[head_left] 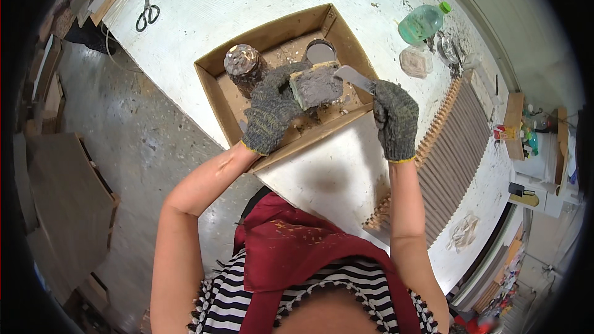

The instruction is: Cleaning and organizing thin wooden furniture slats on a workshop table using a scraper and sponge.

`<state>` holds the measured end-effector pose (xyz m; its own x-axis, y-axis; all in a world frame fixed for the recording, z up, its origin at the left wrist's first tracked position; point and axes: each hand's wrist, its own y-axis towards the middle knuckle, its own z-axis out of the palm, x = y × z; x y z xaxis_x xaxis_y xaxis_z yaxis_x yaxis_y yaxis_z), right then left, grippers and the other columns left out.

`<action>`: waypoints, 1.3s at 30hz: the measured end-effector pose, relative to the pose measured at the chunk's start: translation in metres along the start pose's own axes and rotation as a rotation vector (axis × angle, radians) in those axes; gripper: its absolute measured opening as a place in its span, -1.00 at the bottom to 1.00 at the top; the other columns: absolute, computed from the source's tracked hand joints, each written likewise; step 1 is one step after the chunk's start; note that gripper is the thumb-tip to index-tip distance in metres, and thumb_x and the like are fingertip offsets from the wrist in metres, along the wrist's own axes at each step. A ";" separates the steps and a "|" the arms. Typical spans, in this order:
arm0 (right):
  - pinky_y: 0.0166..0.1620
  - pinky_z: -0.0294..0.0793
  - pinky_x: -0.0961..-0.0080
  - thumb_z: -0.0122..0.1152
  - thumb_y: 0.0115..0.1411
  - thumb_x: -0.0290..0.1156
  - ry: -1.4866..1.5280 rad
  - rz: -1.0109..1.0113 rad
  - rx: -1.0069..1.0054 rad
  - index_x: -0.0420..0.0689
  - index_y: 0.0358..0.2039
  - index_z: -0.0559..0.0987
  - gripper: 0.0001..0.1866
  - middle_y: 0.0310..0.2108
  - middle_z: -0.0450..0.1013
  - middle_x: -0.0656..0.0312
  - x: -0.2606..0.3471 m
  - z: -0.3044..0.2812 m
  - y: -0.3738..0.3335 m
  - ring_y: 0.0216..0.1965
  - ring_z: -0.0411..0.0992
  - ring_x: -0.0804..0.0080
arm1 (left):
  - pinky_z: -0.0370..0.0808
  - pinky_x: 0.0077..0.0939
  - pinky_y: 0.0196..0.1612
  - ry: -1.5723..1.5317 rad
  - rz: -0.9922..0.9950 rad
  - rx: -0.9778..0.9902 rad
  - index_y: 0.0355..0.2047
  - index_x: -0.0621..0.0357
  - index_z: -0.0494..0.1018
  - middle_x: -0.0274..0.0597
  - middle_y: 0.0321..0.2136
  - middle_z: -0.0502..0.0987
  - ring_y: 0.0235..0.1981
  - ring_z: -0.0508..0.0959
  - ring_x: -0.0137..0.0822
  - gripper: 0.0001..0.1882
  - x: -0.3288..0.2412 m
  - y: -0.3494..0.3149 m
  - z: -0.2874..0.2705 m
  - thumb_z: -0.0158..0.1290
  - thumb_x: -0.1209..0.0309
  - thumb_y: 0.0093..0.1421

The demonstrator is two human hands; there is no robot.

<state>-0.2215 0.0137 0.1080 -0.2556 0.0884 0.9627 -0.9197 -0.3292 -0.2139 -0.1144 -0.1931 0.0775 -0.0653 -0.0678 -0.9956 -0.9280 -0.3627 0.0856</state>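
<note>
My left hand [270, 106], in a dark grey knit glove, grips a sponge-like block [317, 85] coated with grey paste. It holds the block over an open cardboard box [216, 100]. In my gloved right hand [396, 114] is a flat-bladed putty knife [354, 78], its blade tip at the block's upper right edge. Inside the box, a crusted brown jar-like container [243, 65] stands left of the block. Behind the block sits a round tin [320, 52] of smooth grey paste. Loose crumbs lie on the box floor.
Right of the box, a green-capped bottle [422, 23] lies near a clear tub [416, 62]. A row of long grey-brown sticks [445, 161] covers the table's right part. Black scissors [147, 15] lie at the far left, close to the white table's [185, 9] edge.
</note>
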 end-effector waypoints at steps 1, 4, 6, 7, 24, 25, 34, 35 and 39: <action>-0.67 0.04 0.77 0.18 0.21 -0.42 -0.183 -0.177 0.066 -0.25 -0.28 0.62 -0.82 -0.63 0.37 0.36 0.002 0.007 -0.007 -0.70 0.17 0.72 | 0.44 -0.41 0.06 0.020 0.003 -0.002 0.02 0.19 0.43 -0.14 -0.05 0.48 -0.03 0.47 -0.30 -0.50 -0.001 0.001 0.002 0.26 0.43 0.05; -0.53 0.34 0.65 0.14 0.08 -0.64 -0.543 -0.551 0.179 -0.14 -0.18 0.63 -0.72 -0.35 0.53 0.21 -0.022 0.013 -0.008 -0.63 0.33 0.57 | 0.44 -0.39 0.06 0.077 0.017 -0.008 0.02 0.17 0.44 -0.15 -0.05 0.48 -0.03 0.47 -0.29 -0.52 -0.008 0.002 0.007 0.25 0.44 0.06; -0.48 0.40 0.61 0.15 0.01 -0.67 -0.858 -0.927 0.192 -0.16 -0.17 0.62 -0.67 -0.32 0.54 0.15 -0.021 0.009 0.004 -0.60 0.37 0.53 | 0.45 -0.40 0.06 0.089 0.019 -0.014 0.02 0.16 0.44 -0.16 -0.04 0.48 -0.02 0.47 -0.29 -0.53 -0.008 -0.001 0.003 0.24 0.44 0.07; -0.48 0.40 0.61 0.15 0.01 -0.67 -0.857 -0.931 0.195 -0.16 -0.17 0.62 -0.67 -0.32 0.54 0.15 -0.020 0.006 0.006 -0.60 0.37 0.53 | 0.45 -0.41 0.06 0.098 0.020 -0.027 0.02 0.15 0.44 -0.16 -0.02 0.48 -0.01 0.47 -0.29 -0.53 -0.008 -0.002 0.001 0.24 0.44 0.07; -0.11 0.47 0.33 0.20 0.19 -0.39 -0.583 -1.245 0.124 -0.13 -0.23 0.62 -0.83 -0.27 0.54 0.15 -0.021 0.178 0.039 -0.20 0.47 0.27 | 0.43 -0.33 0.09 0.087 -0.097 -0.298 0.12 0.18 0.32 -0.15 0.01 0.46 0.03 0.46 -0.30 -0.17 -0.027 -0.125 -0.058 0.45 0.33 -0.18; -0.10 0.46 0.29 0.14 0.21 -0.37 -0.633 -1.183 0.198 -0.11 -0.26 0.62 -0.84 -0.29 0.53 0.13 -0.029 0.193 0.045 -0.21 0.48 0.24 | 0.41 -0.33 0.12 0.024 -0.136 -0.310 0.11 0.21 0.31 -0.14 -0.01 0.46 0.03 0.45 -0.28 -0.18 -0.029 -0.128 -0.057 0.44 0.34 -0.17; -0.12 0.45 0.22 0.08 0.21 -0.28 -1.119 -1.120 0.395 -0.13 -0.24 0.60 -0.76 -0.31 0.51 0.08 -0.028 0.211 0.054 -0.24 0.48 0.15 | 0.40 -0.31 0.14 -0.028 -0.141 -0.349 0.18 0.23 0.22 -0.09 0.04 0.42 0.06 0.44 -0.26 -0.12 -0.016 -0.144 -0.056 0.43 0.37 -0.14; -0.18 0.47 0.26 0.10 0.20 -0.32 -1.059 -1.148 0.359 -0.13 -0.23 0.60 -0.78 -0.30 0.51 0.09 -0.021 0.207 0.054 -0.28 0.48 0.18 | 0.40 -0.31 0.14 -0.034 -0.140 -0.354 0.18 0.23 0.22 -0.09 0.04 0.42 0.06 0.44 -0.26 -0.12 -0.016 -0.142 -0.056 0.43 0.37 -0.14; -0.21 0.55 0.48 0.22 0.16 -0.51 -0.816 -1.249 0.217 -0.10 -0.21 0.63 -0.83 -0.30 0.55 0.19 0.041 0.177 0.040 -0.30 0.52 0.42 | 0.38 -0.32 0.15 -0.078 -0.143 -0.364 0.16 0.24 0.24 -0.10 0.05 0.43 0.07 0.44 -0.24 -0.11 -0.024 -0.139 -0.058 0.43 0.34 -0.17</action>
<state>-0.2165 -0.1619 0.1680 0.9342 -0.0997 0.3425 -0.3351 -0.5743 0.7469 0.0378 -0.1944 0.0920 0.0140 0.0729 -0.9972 -0.7399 -0.6701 -0.0593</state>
